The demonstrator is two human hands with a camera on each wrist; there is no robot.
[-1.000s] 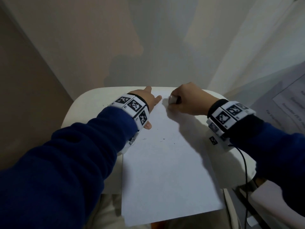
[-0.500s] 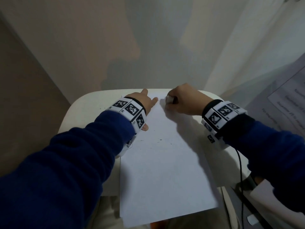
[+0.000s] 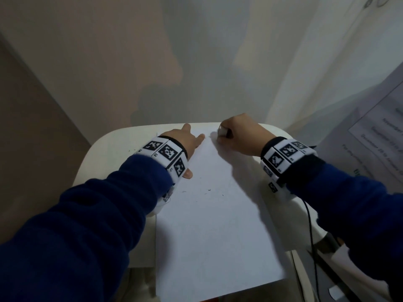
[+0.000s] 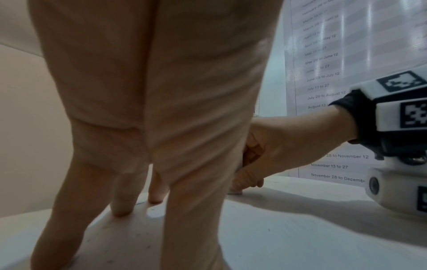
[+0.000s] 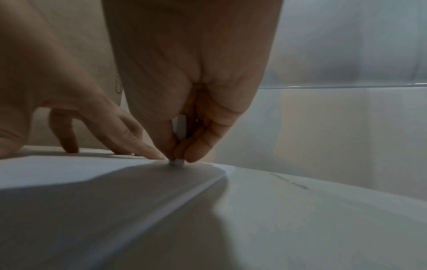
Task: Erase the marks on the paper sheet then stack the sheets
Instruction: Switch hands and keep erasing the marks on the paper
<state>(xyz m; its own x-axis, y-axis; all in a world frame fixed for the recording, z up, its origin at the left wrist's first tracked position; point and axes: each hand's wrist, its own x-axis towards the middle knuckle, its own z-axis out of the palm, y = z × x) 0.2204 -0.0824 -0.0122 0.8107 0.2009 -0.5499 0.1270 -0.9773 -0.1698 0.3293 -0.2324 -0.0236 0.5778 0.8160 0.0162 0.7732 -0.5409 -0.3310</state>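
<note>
We see a dim, cool-toned scene with soft grain in all three views. Light falls from the upper left, so the right hand (image 3: 238,136) throws a broad shadow down across the paper (image 3: 218,236), and a large shadow lies on the wall (image 3: 152,101). No glare shows on the tabletop (image 3: 113,147). The head view bends straight lines toward its edges. In the wrist views the near palm is a soft blur, and the poster (image 4: 328,73) print is readable only in part.
</note>
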